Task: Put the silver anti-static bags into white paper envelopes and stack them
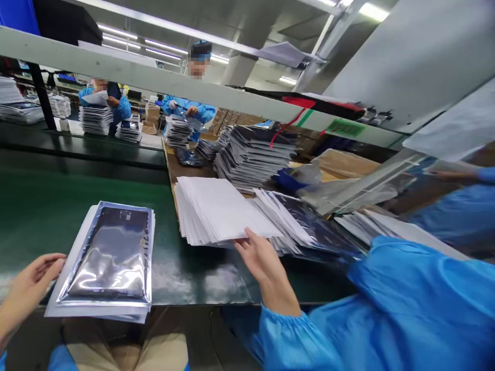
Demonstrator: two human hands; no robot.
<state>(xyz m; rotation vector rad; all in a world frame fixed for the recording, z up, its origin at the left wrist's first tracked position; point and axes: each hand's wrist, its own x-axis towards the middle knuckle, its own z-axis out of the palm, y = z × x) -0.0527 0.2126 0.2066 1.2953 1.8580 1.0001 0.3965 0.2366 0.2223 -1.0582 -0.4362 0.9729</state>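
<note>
Plainly, the right grip (265,260) pinches paper (228,208); the left grip (33,281), loose, has a pouch (116,247) just rightward. Glossy green counter (174,278) lies beneath; beyond both, stacks (251,159) and co-workers (204,112) under lights (373,11).

Loose blue sleeve (305,337) with gathered cuff (281,314); beige trousers (166,354).

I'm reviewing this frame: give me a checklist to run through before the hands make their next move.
1. Right hand at the white paper pile: ok, thumb on top at the near edge.
2. Number of sheets it pinches: cannot tell.
3. Left hand touching the sheets under the silvery packet: cannot tell; fingertips at their left edge.
4. Those sheets squared under the packet: not ok, edges stick out.
5. Packet wholly over the green table: not ok, near end extends past the table's edge in view.
</note>
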